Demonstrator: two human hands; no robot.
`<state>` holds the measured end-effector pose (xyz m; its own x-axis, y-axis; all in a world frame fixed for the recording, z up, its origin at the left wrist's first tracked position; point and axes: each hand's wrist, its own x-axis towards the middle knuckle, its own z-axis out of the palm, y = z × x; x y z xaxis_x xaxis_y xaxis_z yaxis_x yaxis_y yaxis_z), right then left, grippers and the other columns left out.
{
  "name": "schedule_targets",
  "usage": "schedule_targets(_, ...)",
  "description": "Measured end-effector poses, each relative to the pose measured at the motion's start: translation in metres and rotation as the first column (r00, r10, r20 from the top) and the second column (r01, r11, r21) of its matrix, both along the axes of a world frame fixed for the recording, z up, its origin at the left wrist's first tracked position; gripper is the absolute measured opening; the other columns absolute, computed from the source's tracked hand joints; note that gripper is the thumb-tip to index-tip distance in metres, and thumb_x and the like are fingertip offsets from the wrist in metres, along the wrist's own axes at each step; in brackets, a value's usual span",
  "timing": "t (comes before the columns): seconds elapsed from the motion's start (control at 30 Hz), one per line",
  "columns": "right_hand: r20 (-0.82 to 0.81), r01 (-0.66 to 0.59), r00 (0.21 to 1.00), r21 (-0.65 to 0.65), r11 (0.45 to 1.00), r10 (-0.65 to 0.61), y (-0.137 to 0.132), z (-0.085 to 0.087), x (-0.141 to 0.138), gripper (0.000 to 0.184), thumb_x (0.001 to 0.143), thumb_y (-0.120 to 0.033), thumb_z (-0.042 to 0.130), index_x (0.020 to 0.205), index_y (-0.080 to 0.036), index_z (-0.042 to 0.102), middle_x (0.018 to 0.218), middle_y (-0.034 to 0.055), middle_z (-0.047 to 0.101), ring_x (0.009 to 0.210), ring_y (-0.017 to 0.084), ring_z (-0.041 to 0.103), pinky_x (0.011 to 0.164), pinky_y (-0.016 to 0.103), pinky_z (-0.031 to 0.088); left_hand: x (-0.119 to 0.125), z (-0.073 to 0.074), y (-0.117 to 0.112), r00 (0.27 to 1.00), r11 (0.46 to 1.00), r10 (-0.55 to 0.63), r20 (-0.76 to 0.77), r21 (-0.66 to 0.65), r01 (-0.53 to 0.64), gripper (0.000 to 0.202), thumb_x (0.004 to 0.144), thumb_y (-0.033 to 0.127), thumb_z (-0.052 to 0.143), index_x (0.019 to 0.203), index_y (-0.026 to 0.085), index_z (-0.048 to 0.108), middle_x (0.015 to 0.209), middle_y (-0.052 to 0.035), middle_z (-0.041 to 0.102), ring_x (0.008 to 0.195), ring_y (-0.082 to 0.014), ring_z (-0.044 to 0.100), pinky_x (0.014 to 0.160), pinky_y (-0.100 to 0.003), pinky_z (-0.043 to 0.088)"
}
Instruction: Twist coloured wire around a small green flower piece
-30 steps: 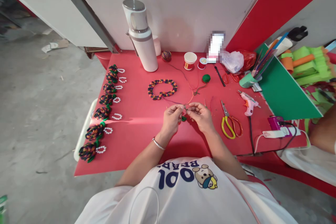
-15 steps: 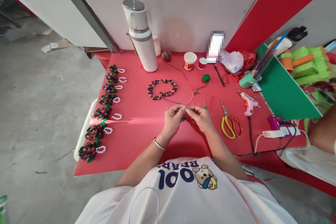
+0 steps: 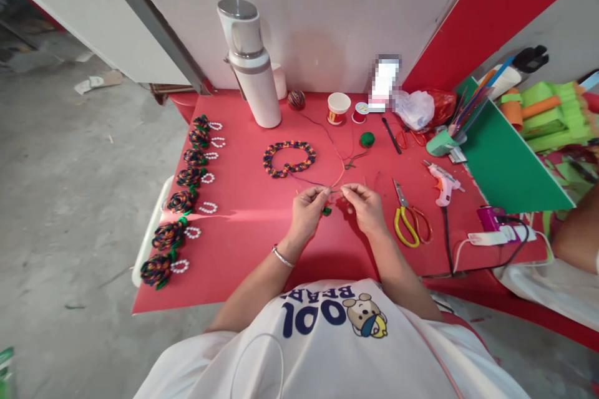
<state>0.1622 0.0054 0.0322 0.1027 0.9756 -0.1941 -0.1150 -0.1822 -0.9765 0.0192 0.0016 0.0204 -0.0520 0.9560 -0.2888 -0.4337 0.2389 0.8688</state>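
Note:
My left hand (image 3: 307,211) and my right hand (image 3: 365,206) meet over the middle of the red table (image 3: 243,237), both pinched on thin coloured cords (image 3: 340,169) that run back towards the yarn balls. A small green bit (image 3: 326,211) hangs under my left fingers. Just beyond my hands lies a braided multicoloured ring (image 3: 289,158). A green yarn ball (image 3: 367,139) and a dark multicoloured yarn ball (image 3: 296,99) lie further back.
Several yarn flowers with pearl loops (image 3: 180,201) line the table's left edge. A white thermos (image 3: 250,65) stands at the back. Yellow-handled scissors (image 3: 406,222), a glue gun (image 3: 442,182), a paper cup (image 3: 338,108) and a power strip (image 3: 500,237) lie right. Another person's arm (image 3: 578,234) shows far right.
My right hand has drawn slightly right, away from the left, pulling the cords between them. Nothing else on the table has moved.

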Motion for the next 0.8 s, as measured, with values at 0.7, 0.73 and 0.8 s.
schedule_targets(0.7, -0.073, -0.042, 0.996, 0.021, 0.999, 0.043, -0.001, 0.002, -0.01, 0.039, 0.064, -0.04, 0.088, 0.088, -0.023, 0.061, 0.076, -0.0032, 0.064, 0.063, 0.012, 0.057, 0.049, 0.023, 0.046, 0.001, -0.007, 0.0, 1.0, 1.0, -0.015, 0.025, -0.014, 0.015, 0.041, 0.068, 0.051, 0.089, 0.079, 0.015, 0.073, 0.062, 0.0017, 0.062, 0.048, -0.0081, 0.05, 0.046, -0.023, 0.045)
schedule_targets(0.73, -0.071, -0.046, 0.996, 0.018, 0.999, 0.047, -0.001, 0.002, -0.01, 0.04, 0.064, -0.04, 0.088, 0.088, -0.023, 0.061, 0.076, -0.0032, 0.064, 0.063, 0.012, 0.057, 0.049, 0.023, 0.045, 0.001, -0.007, 0.001, 1.0, 1.0, -0.018, 0.024, -0.014, 0.019, 0.041, 0.068, 0.051, 0.089, 0.079, 0.015, 0.073, 0.063, 0.0015, 0.062, 0.048, -0.0081, 0.05, 0.046, -0.023, 0.045)
schedule_targets(0.8, -0.073, -0.046, 0.996, 0.012, 0.999, 0.046, -0.002, 0.001, -0.01, 0.04, 0.064, -0.041, 0.088, 0.089, -0.023, 0.061, 0.078, -0.0028, 0.065, 0.063, 0.012, 0.057, 0.049, 0.023, 0.045, 0.001, -0.008, 0.0, 0.999, 1.0, -0.026, 0.019, -0.009, 0.026, 0.04, 0.068, 0.051, 0.089, 0.079, 0.015, 0.073, 0.063, 0.0012, 0.062, 0.049, -0.0081, 0.051, 0.047, -0.023, 0.045)
